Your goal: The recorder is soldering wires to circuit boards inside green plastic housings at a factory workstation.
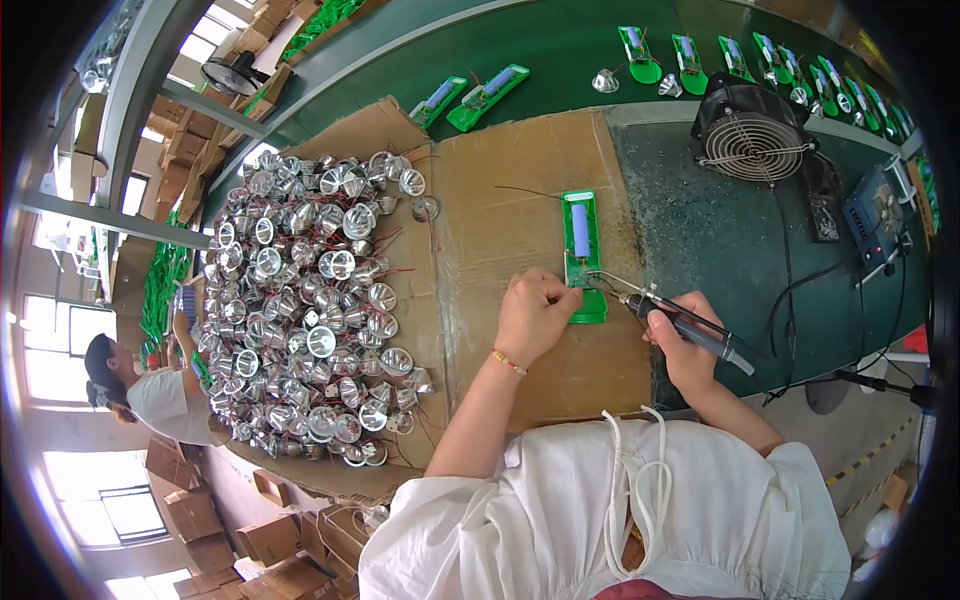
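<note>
A green plastic housing (586,307) lies upright in my view on the cardboard sheet (500,215), with a blue-violet cylindrical battery (581,232) in its upper part. Below the battery sits a small circuit board (578,270). My left hand (534,315) is closed in a pinch against the housing's left edge beside the board; what its fingertips hold is hidden. In my right hand (686,342) is a soldering iron (718,346) with a thin metal tube along it. Its front end points left, at the board. A thin dark wire (528,188) sticks out left from the housing's top.
Many silver reflector cups (320,342) with red wires are heaped at left. Behind, more green housings (690,62) line the green bench. A black fan (752,135) and a blue control box (878,222) with cables stand at right. Another person (160,400) works at far left.
</note>
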{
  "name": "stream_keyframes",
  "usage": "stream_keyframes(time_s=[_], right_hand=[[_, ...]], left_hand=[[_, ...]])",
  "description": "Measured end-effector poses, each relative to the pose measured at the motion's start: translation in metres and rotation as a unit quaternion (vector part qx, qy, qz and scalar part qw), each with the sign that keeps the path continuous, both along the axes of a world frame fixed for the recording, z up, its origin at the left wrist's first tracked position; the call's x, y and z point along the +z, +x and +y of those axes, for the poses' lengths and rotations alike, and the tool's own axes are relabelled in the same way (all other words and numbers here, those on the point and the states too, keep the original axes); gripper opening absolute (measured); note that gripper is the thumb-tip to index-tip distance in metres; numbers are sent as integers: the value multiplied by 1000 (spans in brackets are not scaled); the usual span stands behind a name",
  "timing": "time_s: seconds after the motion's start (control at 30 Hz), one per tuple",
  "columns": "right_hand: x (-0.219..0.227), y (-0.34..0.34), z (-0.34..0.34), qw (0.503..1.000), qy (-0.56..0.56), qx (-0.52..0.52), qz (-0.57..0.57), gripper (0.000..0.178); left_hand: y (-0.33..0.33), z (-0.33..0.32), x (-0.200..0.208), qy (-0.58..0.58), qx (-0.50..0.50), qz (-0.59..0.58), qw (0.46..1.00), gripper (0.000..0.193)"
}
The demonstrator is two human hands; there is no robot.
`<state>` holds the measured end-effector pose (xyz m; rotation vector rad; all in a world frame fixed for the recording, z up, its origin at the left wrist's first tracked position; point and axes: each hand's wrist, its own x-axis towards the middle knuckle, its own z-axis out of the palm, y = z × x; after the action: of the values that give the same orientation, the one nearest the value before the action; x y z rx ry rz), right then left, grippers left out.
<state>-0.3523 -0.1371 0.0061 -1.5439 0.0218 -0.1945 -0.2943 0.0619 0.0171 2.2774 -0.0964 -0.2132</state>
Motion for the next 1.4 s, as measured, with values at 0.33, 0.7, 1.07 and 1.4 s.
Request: stream_keyframes(time_s=[0.33,0.7,1.07,1.4], right_hand=[[4,2,4,999,21,0,26,15],[1,0,-3,999,41,-35,4,14],[-11,6,-22,994,27,-105,-5,11],[-17,7,-23,994,-15,-106,-5,16]], left_hand=[[3,0,1,-22,-2,30,999,16],[6,3,-1,-60,0,28,998,15],[20,27,15,-190,93,48,976,38],[68,-37,7,269,-68,-93,956,52]])
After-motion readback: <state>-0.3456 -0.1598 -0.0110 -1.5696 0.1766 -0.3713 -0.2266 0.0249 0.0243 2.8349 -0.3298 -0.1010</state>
